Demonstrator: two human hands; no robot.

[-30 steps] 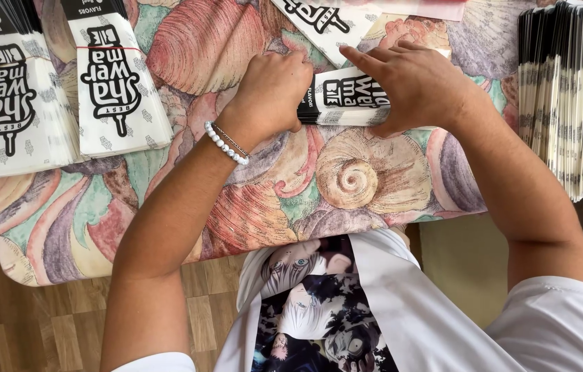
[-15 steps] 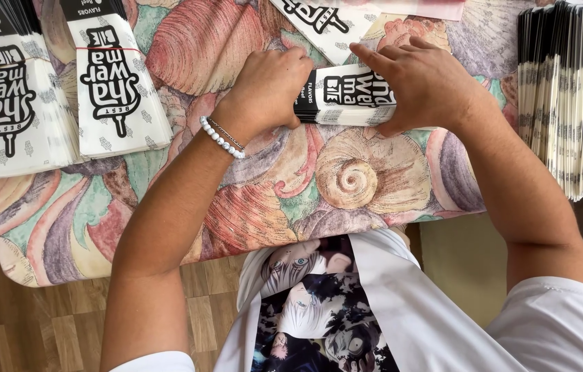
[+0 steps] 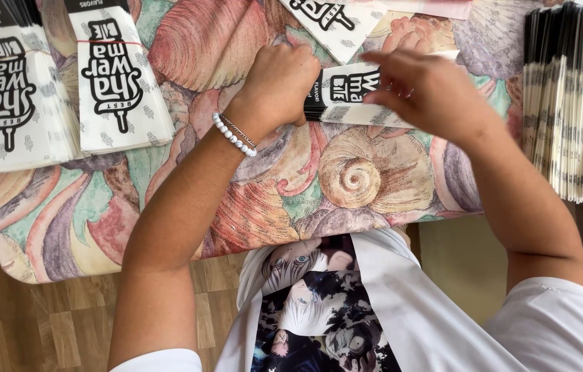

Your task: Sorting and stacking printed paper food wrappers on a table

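Squaring up a small stack of paper sleeves (image 3: 353, 103), white with black lettering and a black end band, on a table (image 3: 188, 41) covered in a shell-patterned cloth. The stack lies flat at the far centre of the table. The left hand (image 3: 279, 81), with a white bead bracelet (image 3: 234, 135) at the wrist, is curled closed against the stack's left, black-banded end, thumb side pressed to it. The right hand (image 3: 429, 89), blurred, lies over the stack's right part with fingers spread; whether it pinches the sleeves or only rests on them cannot be told. Two banded bundles (image 3: 64, 89) of the same sleeves lie at the far left, a loose sleeve (image 3: 333, 21) just beyond the hands, and an upright row of sleeves (image 3: 570, 103) at the right edge. Judged step: evening the edges; a next move would call for both ends held flush.
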